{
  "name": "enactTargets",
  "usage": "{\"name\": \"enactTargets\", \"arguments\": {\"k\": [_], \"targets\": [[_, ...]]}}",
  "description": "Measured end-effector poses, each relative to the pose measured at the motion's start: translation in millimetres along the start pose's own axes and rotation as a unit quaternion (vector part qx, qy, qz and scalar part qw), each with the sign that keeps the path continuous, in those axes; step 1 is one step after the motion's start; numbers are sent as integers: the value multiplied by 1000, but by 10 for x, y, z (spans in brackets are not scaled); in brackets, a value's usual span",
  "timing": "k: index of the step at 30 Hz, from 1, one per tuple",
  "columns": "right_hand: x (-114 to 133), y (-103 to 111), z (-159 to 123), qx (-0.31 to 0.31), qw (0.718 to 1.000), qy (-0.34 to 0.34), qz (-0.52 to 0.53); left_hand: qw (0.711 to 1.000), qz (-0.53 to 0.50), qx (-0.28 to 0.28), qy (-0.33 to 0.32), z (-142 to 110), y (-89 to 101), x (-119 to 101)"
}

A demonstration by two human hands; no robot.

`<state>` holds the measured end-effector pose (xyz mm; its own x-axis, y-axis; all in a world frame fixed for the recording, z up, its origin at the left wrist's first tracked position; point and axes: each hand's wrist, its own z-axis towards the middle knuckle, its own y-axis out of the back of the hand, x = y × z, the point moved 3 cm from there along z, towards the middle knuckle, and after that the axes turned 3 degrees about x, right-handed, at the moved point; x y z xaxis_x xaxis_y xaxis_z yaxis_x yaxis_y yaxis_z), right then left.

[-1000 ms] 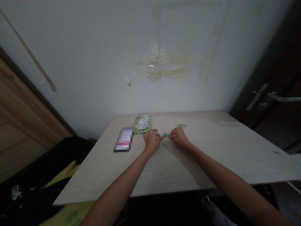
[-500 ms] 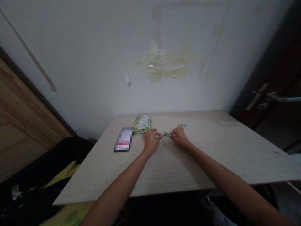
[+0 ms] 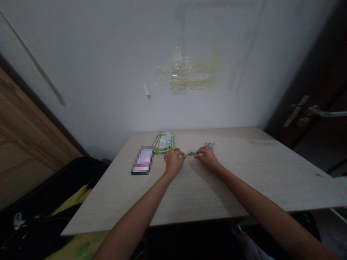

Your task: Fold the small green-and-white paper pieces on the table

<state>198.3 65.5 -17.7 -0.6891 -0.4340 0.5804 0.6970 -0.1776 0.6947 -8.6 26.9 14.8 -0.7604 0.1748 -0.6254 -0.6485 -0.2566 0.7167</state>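
Note:
Between my hands, low over the table (image 3: pixel 184 195), is a small green-and-white piece of packaging (image 3: pixel 191 152), folded or twisted. My left hand (image 3: pixel 174 159) pinches its left end between thumb and finger, the other fingers loosely bent. At the right end, my right hand (image 3: pixel 206 157) pinches it too. Just behind my left hand lies a green-and-white printed packet (image 3: pixel 164 142), flat on the table, apparently one of a small stack. A narrow green-and-white strip (image 3: pixel 212 143) lies beyond my right hand. Fine detail of the held piece is too small to make out.
A phone with a blurred screen (image 3: pixel 142 160) lies left of my left hand. Behind the table rises a wall with peeling clear tape (image 3: pixel 187 76). A dark door with a metal handle (image 3: pixel 325 112) is at the right, wooden panelling (image 3: pixel 18 141) at the left.
The held piece looks flatter and more folded than before, with less of its green face showing. Both hands have barely shifted and keep their pinches.

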Motion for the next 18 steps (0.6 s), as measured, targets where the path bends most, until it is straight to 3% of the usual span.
{"name": "enactTargets", "arguments": {"k": [13,18], "targets": [[44,10,1,-7,1000,-18,0,1000,5,14,4,3,-20,-12],[42,2,5,23,999,-29,-13,1000,22,17,0,2,-26,-16]]}}
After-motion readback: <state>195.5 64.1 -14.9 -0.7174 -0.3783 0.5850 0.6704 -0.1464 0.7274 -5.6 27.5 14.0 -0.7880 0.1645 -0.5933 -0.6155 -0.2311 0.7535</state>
